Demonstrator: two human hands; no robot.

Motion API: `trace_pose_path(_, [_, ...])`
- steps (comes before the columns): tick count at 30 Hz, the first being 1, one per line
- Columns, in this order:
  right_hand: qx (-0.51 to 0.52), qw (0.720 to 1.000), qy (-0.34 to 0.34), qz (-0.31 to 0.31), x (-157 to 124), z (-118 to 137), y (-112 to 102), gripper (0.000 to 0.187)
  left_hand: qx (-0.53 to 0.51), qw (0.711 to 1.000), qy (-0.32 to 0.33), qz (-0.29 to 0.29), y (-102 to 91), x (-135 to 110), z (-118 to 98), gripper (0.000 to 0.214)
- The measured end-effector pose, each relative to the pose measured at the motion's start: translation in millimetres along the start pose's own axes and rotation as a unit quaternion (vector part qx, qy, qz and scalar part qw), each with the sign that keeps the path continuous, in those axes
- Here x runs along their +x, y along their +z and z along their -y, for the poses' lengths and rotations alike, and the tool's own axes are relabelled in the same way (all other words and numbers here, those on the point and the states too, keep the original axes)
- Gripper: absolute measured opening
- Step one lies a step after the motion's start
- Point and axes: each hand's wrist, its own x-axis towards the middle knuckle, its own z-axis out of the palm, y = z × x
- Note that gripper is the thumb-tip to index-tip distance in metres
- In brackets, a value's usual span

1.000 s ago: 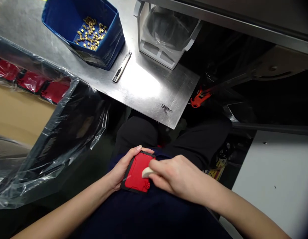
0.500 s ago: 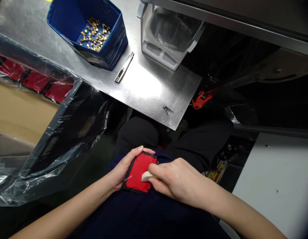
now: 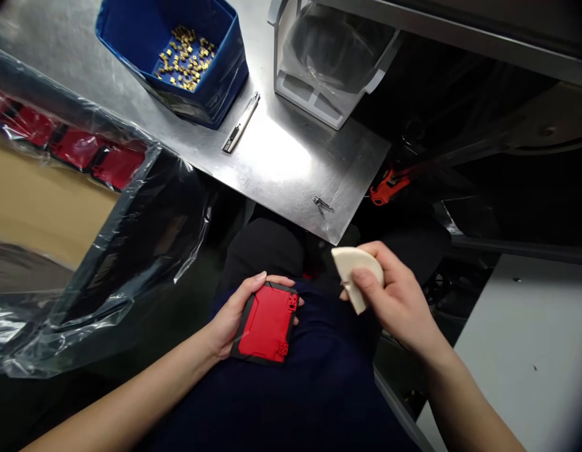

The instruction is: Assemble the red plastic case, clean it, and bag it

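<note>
My left hand is closed around the left side of a flat red panel with black edges, fingertips showing past its far edge and right side. The panel lies over my lap, its red face up, with small moulded details at two corners on the right. To the right of it and apart from it, my right hand pinches an off-white half-round pad between thumb and fingers. The pad has a small nick in its straight edge. What it is made of I cannot tell.
A metal table carries a blue bin of small brass parts, a utility knife, nail clippers and a grey-white bin lined with plastic. More red panels sit in a plastic-lined box at left. An orange tool hangs right.
My right hand has lifted the off-white pad off the red panel and moved right and up, turning the pad's face into view. My left hand still holds the panel in place.
</note>
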Motion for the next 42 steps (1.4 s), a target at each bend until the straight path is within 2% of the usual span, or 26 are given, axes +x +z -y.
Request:
trace_pose_path(2, [-0.066,0.995,-0.023,0.066,-9.3,-1.4,3.5,0.021,-0.012,1.0,-0.008,-0.01,2.5,-1.3,-2.9,0.048])
trace_pose_path(5, [-0.19,0.96,-0.129,0.158,-20.2,0.2,25.6,0.012,-0.026,0.999,-0.029,-0.03,5.1,-1.6,-5.9,0.048])
trace_pose_path(8, [-0.284,0.915,-0.233,0.165,-21.0,0.1,52.3,0.018,-0.011,0.999,-0.038,-0.037,6.7,0.7,-4.9,0.05])
trace_pose_path(12, [-0.34,0.878,-0.301,0.148,-11.8,0.1,70.5,0.028,0.016,0.996,-0.039,-0.074,9.6,4.7,-0.8,0.046])
trace_pose_path(16, [-0.364,0.881,-0.27,0.136,-10.7,-0.7,67.5,0.026,0.009,0.992,-0.047,-0.114,10.0,6.0,0.4,0.045])
trace_pose_path(20, [-0.341,0.884,-0.277,0.161,-11.6,-2.6,63.3,0.024,0.007,0.995,-0.045,-0.093,8.6,7.4,1.4,0.047])
trace_pose_path(24, [-0.348,0.89,-0.252,0.152,-4.3,-1.5,61.6,0.03,0.036,0.991,-0.053,-0.116,7.7,8.9,3.7,0.047])
trace_pose_path(28, [-0.327,0.885,-0.278,0.182,-1.8,1.1,62.0,0.028,0.031,0.992,-0.046,-0.113,7.8,8.3,4.5,0.048])
trace_pose_path(31, [-0.333,0.894,-0.249,0.167,-1.2,2.3,61.7,0.031,0.037,0.991,-0.052,-0.116,7.7,7.2,4.1,0.049])
trace_pose_path(35, [-0.314,0.896,-0.251,0.188,1.6,1.1,59.1,0.027,0.007,0.993,-0.044,-0.112,6.8,6.8,4.7,0.045])
trace_pose_path(39, [-0.291,0.91,-0.217,0.199,2.2,-3.7,57.3,0.027,-0.004,0.991,-0.052,-0.126,5.7,9.9,8.0,0.043])
trace_pose_path(42, [-0.311,0.896,-0.235,0.213,3.0,-0.8,60.0,0.026,-0.011,0.993,-0.027,-0.114,7.3,12.2,8.7,0.04])
